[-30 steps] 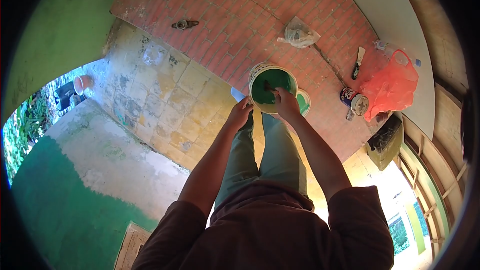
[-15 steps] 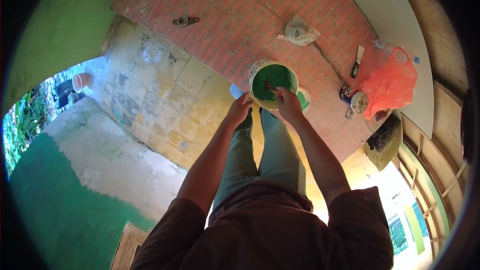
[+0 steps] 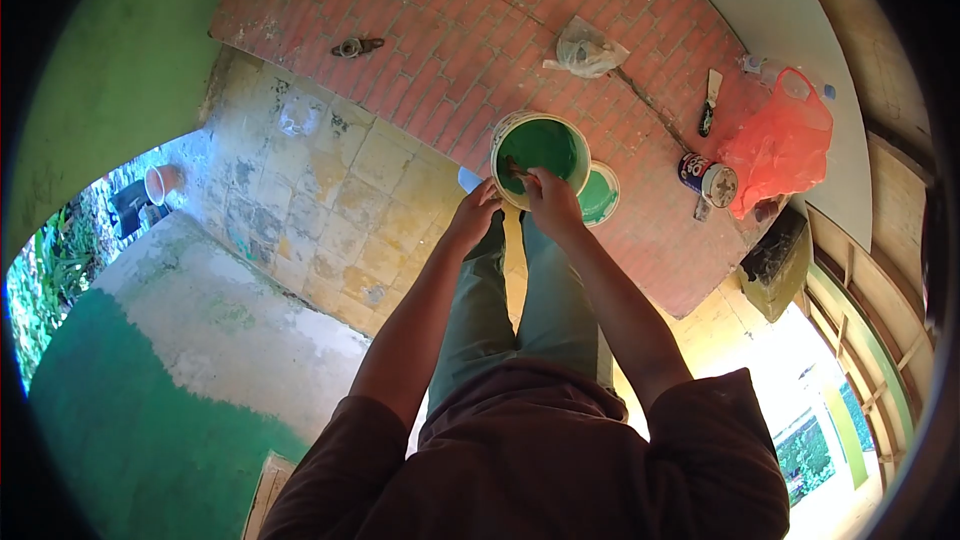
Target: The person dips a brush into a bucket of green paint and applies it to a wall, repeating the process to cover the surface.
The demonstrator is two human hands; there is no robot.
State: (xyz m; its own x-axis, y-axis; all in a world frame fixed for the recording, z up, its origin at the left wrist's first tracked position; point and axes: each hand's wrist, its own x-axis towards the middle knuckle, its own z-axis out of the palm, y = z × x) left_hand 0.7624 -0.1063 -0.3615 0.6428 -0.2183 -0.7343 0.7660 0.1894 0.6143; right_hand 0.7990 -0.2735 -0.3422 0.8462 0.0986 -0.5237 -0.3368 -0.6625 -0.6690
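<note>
A white bucket (image 3: pixel 495 148) of green paint (image 3: pixel 545 142) stands tilted in front of my legs at the edge of the red brick-patterned surface. My left hand (image 3: pixel 474 214) is closed on the near left side of its rim. Over the near rim reaches my right hand (image 3: pixel 552 202), its fingers closed round a brown stick (image 3: pixel 513 167) that dips into the paint. The stick's lower end is hidden in the paint. Just right of the bucket lies a round lid (image 3: pixel 601 194) coated with green paint.
To the right are a paint can (image 3: pixel 718 185), a scraper (image 3: pixel 710 100) and a red plastic bag (image 3: pixel 785 140). A clear plastic bag (image 3: pixel 590 48) lies farther back, with a small metal piece (image 3: pixel 356 47) to the left. A half-green wall (image 3: pixel 150 410) rises at lower left.
My right hand and the stick have swung left inside the bucket, toward my left hand. The lid shows more to the bucket's right. The whole view has shifted slightly.
</note>
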